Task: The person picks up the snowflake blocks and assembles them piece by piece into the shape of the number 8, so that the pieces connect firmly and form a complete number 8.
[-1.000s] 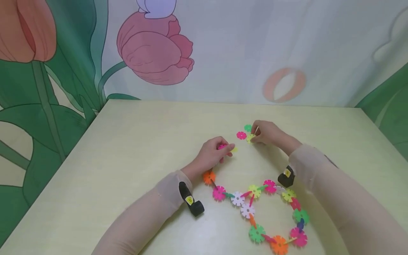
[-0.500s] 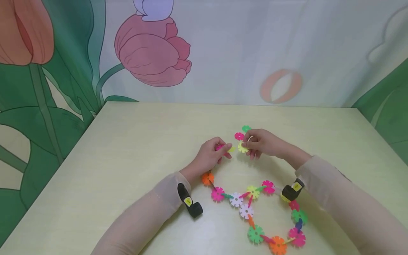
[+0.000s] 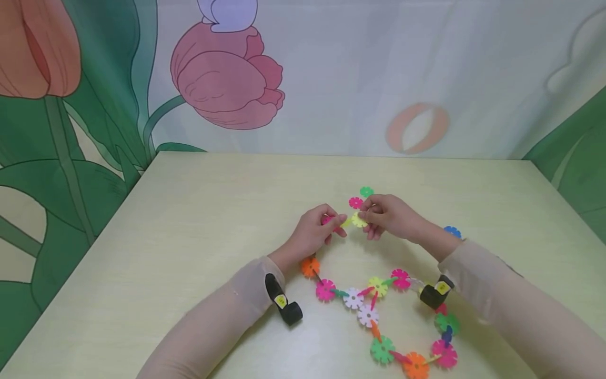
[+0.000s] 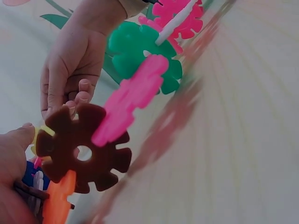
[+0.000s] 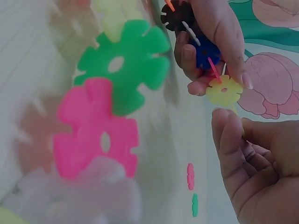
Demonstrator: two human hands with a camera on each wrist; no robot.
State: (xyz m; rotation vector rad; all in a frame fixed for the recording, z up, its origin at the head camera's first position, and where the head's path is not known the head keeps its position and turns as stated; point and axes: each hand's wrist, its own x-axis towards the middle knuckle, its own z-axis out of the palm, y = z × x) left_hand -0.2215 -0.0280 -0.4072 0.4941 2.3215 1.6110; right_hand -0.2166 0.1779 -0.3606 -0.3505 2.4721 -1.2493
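Observation:
My left hand [image 3: 312,229] grips the end of a chain of snowflake discs. From its fingers stick out a pink disc [image 3: 327,220] and a yellow end disc [image 5: 224,91]. A blue disc [image 5: 205,58] of the chain lies against the palm in the right wrist view. My right hand [image 3: 390,216] pinches a second yellow disc [image 3: 358,220] between thumb and fingertips. Its edge is at the end disc; whether the two are slotted together I cannot tell. Down from the left hand hangs the chain, with an orange disc [image 3: 310,267] and a brown disc [image 4: 100,116].
The chain runs into a ring with a green disc [image 3: 382,350] and an orange disc [image 3: 416,365] at the front right. Loose on the table [image 3: 213,210] lie a pink disc [image 3: 355,202], a green disc [image 3: 366,191] and a blue disc [image 3: 453,231]. A printed curtain hangs behind.
My right hand has lifted the yellow disc from beside the loose discs and brought it left to the chain's end. The left hand has stayed nearly still. The blue disc now shows past the right forearm.

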